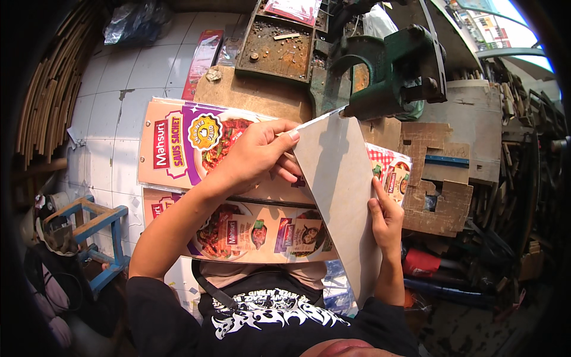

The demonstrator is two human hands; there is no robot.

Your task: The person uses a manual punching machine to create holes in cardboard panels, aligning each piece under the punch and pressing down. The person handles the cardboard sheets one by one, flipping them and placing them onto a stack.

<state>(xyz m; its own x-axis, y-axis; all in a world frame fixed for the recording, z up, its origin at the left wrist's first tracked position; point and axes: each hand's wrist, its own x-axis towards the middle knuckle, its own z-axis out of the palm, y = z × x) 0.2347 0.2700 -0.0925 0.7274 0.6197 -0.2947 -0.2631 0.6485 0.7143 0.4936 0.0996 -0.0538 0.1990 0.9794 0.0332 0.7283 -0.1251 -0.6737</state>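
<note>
A stiff board (339, 184) is tilted between my hands with its plain greyish-beige back showing. My left hand (259, 152) pinches its far left corner between thumb and fingers. On the opposite edge, my right hand (388, 220) is closed with the thumb on the near face and the other fingers partly behind. The board's far corner reaches the head of a green hand press (380, 74); whether they touch, I cannot tell. Beneath my left forearm lie printed boards (169, 140) in peach and purple with food pictures. Another printed board (264, 238) lies nearer my lap.
A rusty metal tray (276, 44) with small loose parts adjoins the press. Cut cardboard pieces (431, 196) lie to the right. A blue-framed stool (110, 223) stands left on the tiled floor (98, 122). Wooden strips (56, 83) lean at far left.
</note>
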